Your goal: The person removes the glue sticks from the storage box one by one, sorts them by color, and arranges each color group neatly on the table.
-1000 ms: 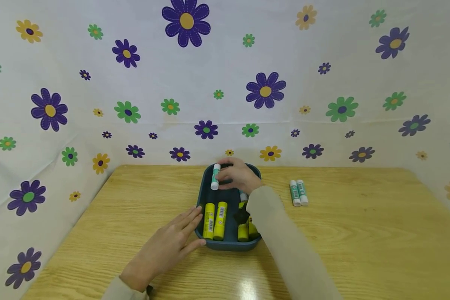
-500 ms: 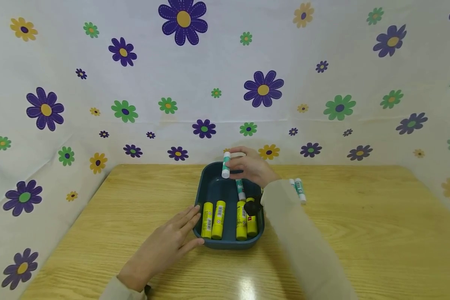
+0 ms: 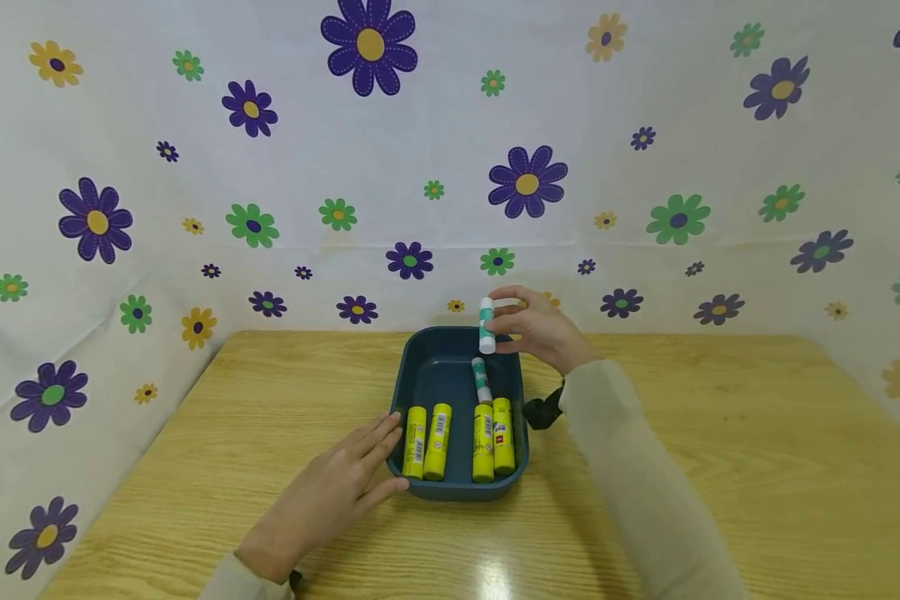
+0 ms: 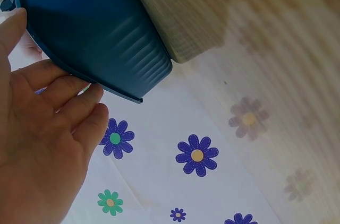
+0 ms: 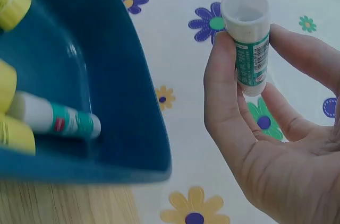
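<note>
My right hand (image 3: 537, 329) pinches a white-and-green glue stick (image 3: 487, 326) between thumb and fingertips, upright above the far right corner of a dark blue tray (image 3: 457, 490). In the right wrist view this glue stick (image 5: 252, 57) shows its barcode and white end. A second white-and-green glue stick (image 3: 481, 381) lies in the tray behind two yellow glue sticks on the right side. Two more yellow glue sticks (image 3: 426, 442) lean along the left side. My left hand (image 3: 337, 479) touches the tray's left wall with extended fingers; its thumb reaches the near left corner.
The tray stands on a light wooden table (image 3: 270, 400). A white flowered cloth (image 3: 450, 125) hangs along the table's back and sides. Strapped at the right wrist is a black device (image 3: 543, 411), close beside the tray's right rim.
My right hand has lifted the glue stick from over the tray's far left part and carried it rightward. The two glue sticks on the table are now hidden behind the right arm. The left hand stays.
</note>
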{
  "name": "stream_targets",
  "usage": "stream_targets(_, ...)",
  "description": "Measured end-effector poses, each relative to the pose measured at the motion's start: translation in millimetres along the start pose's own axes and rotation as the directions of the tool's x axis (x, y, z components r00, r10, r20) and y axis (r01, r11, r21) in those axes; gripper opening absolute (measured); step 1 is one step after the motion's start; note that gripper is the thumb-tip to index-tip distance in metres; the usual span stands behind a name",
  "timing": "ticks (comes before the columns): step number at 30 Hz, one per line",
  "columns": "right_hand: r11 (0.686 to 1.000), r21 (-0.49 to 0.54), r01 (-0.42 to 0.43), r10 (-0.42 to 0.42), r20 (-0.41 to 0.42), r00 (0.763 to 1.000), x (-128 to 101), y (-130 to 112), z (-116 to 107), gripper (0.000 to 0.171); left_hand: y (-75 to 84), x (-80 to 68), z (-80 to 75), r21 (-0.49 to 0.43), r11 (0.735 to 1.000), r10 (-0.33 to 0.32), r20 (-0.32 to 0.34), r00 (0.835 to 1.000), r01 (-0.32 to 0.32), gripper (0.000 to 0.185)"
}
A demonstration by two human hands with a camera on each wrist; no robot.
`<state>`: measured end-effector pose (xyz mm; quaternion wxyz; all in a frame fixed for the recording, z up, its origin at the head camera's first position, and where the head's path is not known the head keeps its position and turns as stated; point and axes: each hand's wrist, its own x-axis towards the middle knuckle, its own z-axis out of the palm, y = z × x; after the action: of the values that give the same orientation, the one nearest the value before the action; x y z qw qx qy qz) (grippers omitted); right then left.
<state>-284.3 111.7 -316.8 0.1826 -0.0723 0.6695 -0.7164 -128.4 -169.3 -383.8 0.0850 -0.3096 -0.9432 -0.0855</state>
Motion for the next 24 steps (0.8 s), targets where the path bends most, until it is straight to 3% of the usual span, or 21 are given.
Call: stream_targets(24, 0.993, -0.114, 0.030, -0.036, -0.050, 0.998, -23, 5, -49, 0.062, -0.2, -0.2, -1.2, 0.031, 0.999, -0.022, 0.017, 1.000, 0.021, 0.069)
